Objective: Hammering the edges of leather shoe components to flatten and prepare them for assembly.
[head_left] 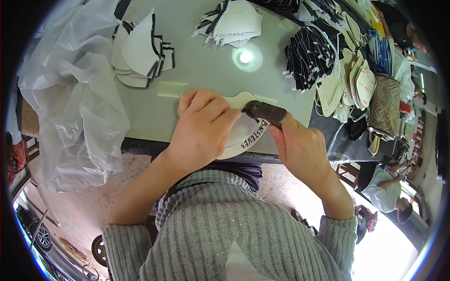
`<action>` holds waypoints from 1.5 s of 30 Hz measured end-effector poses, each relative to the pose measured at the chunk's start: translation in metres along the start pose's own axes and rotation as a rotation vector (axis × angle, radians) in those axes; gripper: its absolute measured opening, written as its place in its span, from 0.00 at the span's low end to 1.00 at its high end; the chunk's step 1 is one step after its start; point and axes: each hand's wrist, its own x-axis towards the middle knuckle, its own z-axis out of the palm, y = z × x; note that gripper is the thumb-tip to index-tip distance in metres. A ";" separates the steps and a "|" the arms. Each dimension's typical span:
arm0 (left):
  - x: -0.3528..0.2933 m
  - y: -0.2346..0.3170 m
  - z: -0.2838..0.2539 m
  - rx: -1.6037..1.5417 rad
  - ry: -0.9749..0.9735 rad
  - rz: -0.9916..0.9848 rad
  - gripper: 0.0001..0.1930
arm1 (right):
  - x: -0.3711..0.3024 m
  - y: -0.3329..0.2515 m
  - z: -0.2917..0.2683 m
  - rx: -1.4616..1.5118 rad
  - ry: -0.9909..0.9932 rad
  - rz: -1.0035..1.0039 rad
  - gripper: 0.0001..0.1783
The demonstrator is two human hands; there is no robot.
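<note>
My right hand (302,147) is closed around a hammer (266,113) with a dark, rounded head; its handle is mostly hidden by my fingers. The head lies over the edge of a pale cut piece (242,99) at the table's near edge. A curved white band (253,136) with black lettering runs below the hammer, around a whitish middle. My left hand (201,126) presses on the piece from the left, fingers bent and the thumb and fingertips close to the hammer's tip. What lies under the left palm is hidden.
On the greenish table (201,61), white pieces with black edges (140,51) lie at the left and another stack (236,23) at the far middle. Black strips (309,58) and cream pieces (358,82) are heaped right. Plastic sheeting (75,103) drapes the left side.
</note>
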 end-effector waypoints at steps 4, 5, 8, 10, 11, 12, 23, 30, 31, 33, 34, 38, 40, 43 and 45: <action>0.001 -0.001 -0.003 0.007 -0.049 0.040 0.13 | 0.001 0.001 0.000 -0.007 -0.003 -0.003 0.18; 0.000 -0.001 -0.002 0.059 -0.054 0.097 0.12 | 0.001 0.001 0.000 -0.004 -0.011 -0.001 0.18; 0.000 0.000 -0.001 0.126 -0.046 0.164 0.11 | 0.004 0.003 -0.002 0.017 -0.017 -0.005 0.18; -0.001 0.001 0.000 0.140 -0.030 0.174 0.11 | 0.004 0.003 -0.006 0.034 -0.014 -0.011 0.18; -0.001 0.001 0.001 0.135 -0.035 0.160 0.11 | 0.003 0.004 -0.010 0.083 0.033 -0.025 0.18; -0.001 0.001 0.001 0.130 -0.039 0.147 0.11 | 0.003 0.005 -0.013 0.133 0.080 -0.040 0.18; -0.001 0.001 0.001 0.122 -0.032 0.136 0.11 | 0.000 0.000 -0.005 0.000 0.034 -0.060 0.20; -0.003 0.000 -0.012 0.153 -0.054 0.115 0.14 | 0.001 -0.001 -0.004 -0.073 -0.039 -0.028 0.20; -0.004 0.001 -0.011 0.152 -0.057 0.116 0.14 | 0.001 -0.001 -0.004 -0.089 -0.046 -0.029 0.20; -0.004 0.002 -0.006 0.226 -0.044 0.183 0.14 | 0.001 0.001 -0.002 -0.071 -0.028 -0.034 0.20; -0.003 0.003 -0.006 0.225 -0.042 0.185 0.14 | 0.001 0.002 -0.002 -0.052 -0.010 -0.041 0.19; -0.005 0.001 -0.006 0.245 -0.037 0.187 0.14 | 0.003 0.002 -0.015 0.037 -0.015 -0.011 0.18; -0.007 0.001 -0.006 0.252 -0.029 0.187 0.14 | -0.001 -0.003 -0.016 0.161 0.219 -0.051 0.17; -0.003 0.004 -0.007 0.212 -0.032 0.197 0.14 | -0.004 0.000 0.000 0.035 0.015 -0.081 0.16; -0.006 0.002 -0.009 0.221 -0.062 0.184 0.14 | 0.000 0.000 -0.001 0.030 -0.007 -0.074 0.17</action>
